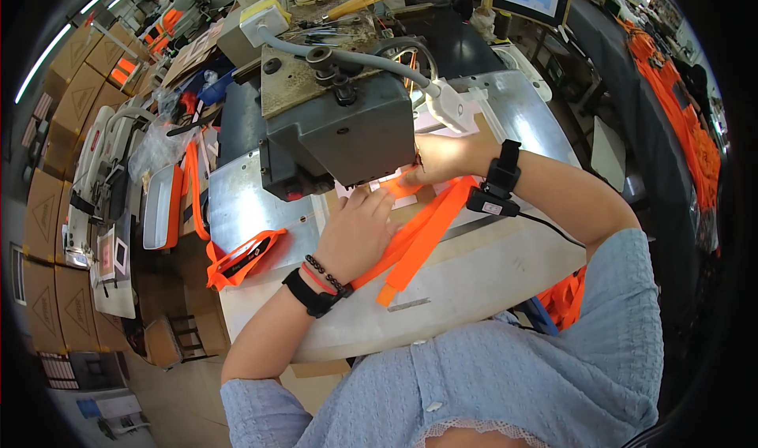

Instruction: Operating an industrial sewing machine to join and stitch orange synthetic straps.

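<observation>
A long orange strap (426, 235) lies doubled across the work plate, its loose ends slanting toward the table's front edge. My left hand (359, 231) rests flat beside it, fingers stretched toward the space under the dark sewing machine head (339, 132). From the right, my right hand (446, 160) reaches in by the lit needle area, fingers closed on an orange piece of strap. The machine head hides part of the fingertips and the needle. White or pale pink flat pieces show beneath the fingers.
Another orange strap bundle (245, 258) with a dark label lies at the table's left edge. An orange-and-white tray (162, 207) stands farther left. A white lamp (446, 104) hangs on a grey cable beside the machine. Orange material (564, 298) sits below the table at right.
</observation>
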A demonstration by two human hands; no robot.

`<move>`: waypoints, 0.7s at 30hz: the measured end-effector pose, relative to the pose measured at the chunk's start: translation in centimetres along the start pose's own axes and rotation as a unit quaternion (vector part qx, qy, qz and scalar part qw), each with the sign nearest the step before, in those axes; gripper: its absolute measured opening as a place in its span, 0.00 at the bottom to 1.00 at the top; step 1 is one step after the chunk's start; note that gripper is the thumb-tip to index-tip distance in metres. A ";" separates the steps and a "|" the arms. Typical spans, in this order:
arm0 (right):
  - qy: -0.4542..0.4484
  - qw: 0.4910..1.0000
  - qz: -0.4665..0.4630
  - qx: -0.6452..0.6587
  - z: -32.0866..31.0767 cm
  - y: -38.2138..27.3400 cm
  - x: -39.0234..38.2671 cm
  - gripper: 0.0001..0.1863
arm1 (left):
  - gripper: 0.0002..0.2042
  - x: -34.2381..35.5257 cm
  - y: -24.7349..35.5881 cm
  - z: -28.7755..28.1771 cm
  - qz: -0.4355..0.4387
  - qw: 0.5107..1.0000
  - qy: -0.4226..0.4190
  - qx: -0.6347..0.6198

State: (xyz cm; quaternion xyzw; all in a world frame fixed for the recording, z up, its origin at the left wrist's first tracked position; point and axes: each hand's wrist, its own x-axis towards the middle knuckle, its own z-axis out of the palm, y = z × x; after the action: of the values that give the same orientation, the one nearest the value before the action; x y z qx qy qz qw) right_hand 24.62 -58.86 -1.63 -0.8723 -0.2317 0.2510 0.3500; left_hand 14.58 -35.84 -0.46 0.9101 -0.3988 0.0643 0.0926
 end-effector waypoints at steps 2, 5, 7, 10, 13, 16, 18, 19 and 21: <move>0.012 0.999 0.014 -0.036 -0.1 -1.1 -0.6 0.11 | 0.19 0.3 -1.0 -0.1 -0.005 0.999 0.000 -0.037; 0.122 0.982 -0.050 -0.139 0.9 -1.7 -2.5 0.14 | 0.20 0.6 -2.1 -0.2 -0.017 0.997 0.000 -0.079; 0.211 0.933 -0.144 -0.254 1.6 -2.3 -4.2 0.16 | 0.22 0.7 -2.4 -0.1 0.004 0.997 0.036 -0.074; 0.200 0.891 -0.251 -0.322 1.9 -3.8 -6.7 0.17 | 0.22 0.6 -2.2 -0.3 -0.011 0.997 -0.006 -0.079; 0.122 0.928 -0.258 -0.238 3.3 -2.5 -7.3 0.15 | 0.20 0.6 -1.9 -0.5 -0.002 0.998 -0.020 -0.052; 0.043 0.968 -0.179 -0.171 2.8 -2.3 -7.7 0.10 | 0.18 0.5 -1.7 -0.1 0.005 0.999 0.007 -0.040; 0.038 0.967 -0.168 -0.186 2.0 -1.6 -7.9 0.07 | 0.18 0.4 -1.7 -0.2 0.010 0.999 0.015 -0.035; 0.035 0.967 -0.162 -0.194 1.5 -1.1 -8.0 0.06 | 0.18 0.4 -1.7 -0.2 0.012 0.999 0.020 -0.032; 0.069 0.944 -0.196 -0.255 0.1 0.3 -8.8 0.04 | 0.18 0.4 -1.7 -0.2 0.009 0.999 0.013 -0.042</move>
State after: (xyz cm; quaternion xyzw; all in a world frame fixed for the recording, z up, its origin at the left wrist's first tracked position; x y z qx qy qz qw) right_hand 17.83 -64.11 0.52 -0.8849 -0.4295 0.0489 0.1734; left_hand 16.16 -34.94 -0.43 0.9010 -0.4078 0.0601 0.1348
